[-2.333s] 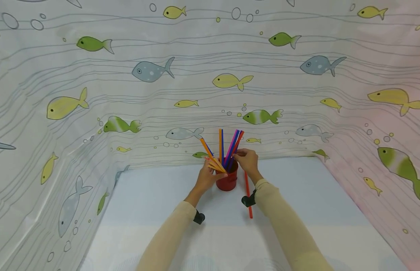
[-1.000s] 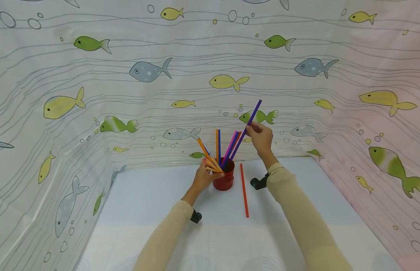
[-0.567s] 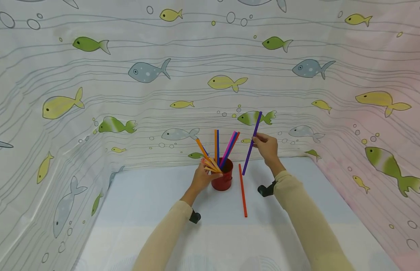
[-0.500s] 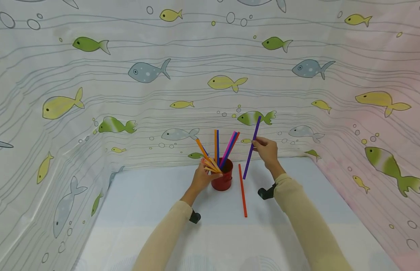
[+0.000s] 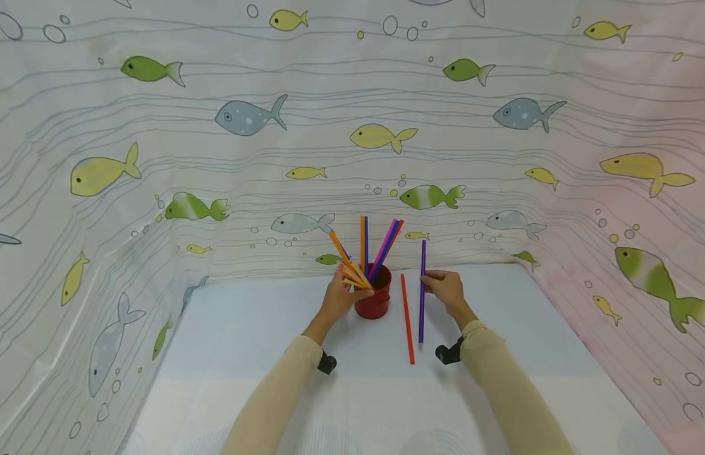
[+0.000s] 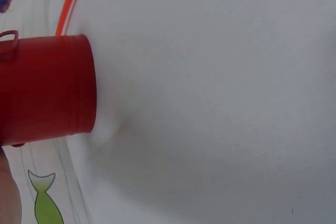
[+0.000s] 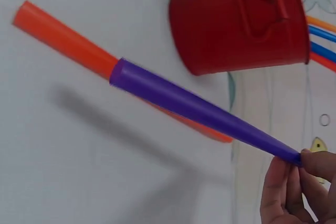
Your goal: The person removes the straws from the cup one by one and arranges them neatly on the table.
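Pinching a slim, purple, plastic-looking tube [image 5: 422, 316] near its upper part, a person's right hand [image 5: 447, 289] holds it above a white table [image 5: 261, 354], at 3 o'clock from a red, cylindrical, metal-looking bucket [image 5: 372, 307]. The left hand [image 5: 337, 298] sits at the bucket's 9 o'clock, thumb against the rim; whether its grip is on the bucket or on the bunched pale orange tubes [image 5: 358, 273] cannot be told. A slim orange-red tube [image 5: 408, 322] lies on the table at the bucket's 4 o'clock. The head view shows a gap between it and the purple tube, while the right wrist view sees the two overlap and picks out the bucket's looped red handle [image 7: 243, 17] and the purple tube's shadow, apart from its lower end. The left wrist view frames mostly bucket and table, with just a sliver of purple at 10 o'clock. Counted from the head view: one bucket, one purple tube held, one orange-red tube on the table and, rising from the bucket, two bright orange tubes [image 5: 362, 243], three blue tubes [image 5: 366, 243], one pink tube [image 5: 384, 246] and one red tube [image 5: 399, 229]; the pale orange ones overlap too closely to count.
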Motion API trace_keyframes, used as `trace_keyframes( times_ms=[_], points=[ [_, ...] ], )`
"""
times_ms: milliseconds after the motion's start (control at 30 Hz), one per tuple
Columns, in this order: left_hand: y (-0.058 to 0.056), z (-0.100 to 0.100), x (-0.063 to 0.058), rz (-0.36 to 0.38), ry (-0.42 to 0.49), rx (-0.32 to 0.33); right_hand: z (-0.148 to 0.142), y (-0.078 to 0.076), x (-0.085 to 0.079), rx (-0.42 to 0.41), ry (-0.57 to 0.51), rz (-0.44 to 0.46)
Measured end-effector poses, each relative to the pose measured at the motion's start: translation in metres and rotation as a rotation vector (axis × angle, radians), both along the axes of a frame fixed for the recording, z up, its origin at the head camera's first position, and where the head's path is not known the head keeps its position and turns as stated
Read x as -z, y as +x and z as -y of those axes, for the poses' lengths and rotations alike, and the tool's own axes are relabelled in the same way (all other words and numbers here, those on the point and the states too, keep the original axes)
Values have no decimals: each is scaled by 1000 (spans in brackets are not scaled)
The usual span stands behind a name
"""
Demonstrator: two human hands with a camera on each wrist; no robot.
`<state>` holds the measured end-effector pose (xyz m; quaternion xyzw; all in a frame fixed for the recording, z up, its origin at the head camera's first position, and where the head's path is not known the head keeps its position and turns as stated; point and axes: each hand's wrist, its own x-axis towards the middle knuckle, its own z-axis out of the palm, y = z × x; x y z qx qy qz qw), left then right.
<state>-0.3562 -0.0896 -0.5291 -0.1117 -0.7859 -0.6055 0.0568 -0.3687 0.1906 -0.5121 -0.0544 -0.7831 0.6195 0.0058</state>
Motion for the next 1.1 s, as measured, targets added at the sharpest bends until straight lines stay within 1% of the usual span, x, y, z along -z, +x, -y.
trace_keyframes(
  times_ms=[200,333,467,500,600,700,733,833,1100],
  points=[
    [1,0,-1,-5,15,13,2,6,22,-31,75,60],
    [1,1,-1,-7,32,24,5,9,32,-32,126,96],
    [0,1,0,-12,28,34,9,11,35,-20,172,126],
    [2,2,-4,-4,29,42,9,11,36,-22,181,129],
    [2,1,-2,-10,34,50,11,11,39,-26,204,130],
    [1,1,-2,-4,17,41,11,9,41,-31,219,125],
    [-1,1,3,-13,8,31,11,9,42,-32,227,127],
    [-2,1,2,-9,-18,12,11,8,42,-40,247,136],
    [-1,1,2,-18,-22,13,15,4,47,-39,291,142]
  ],
)
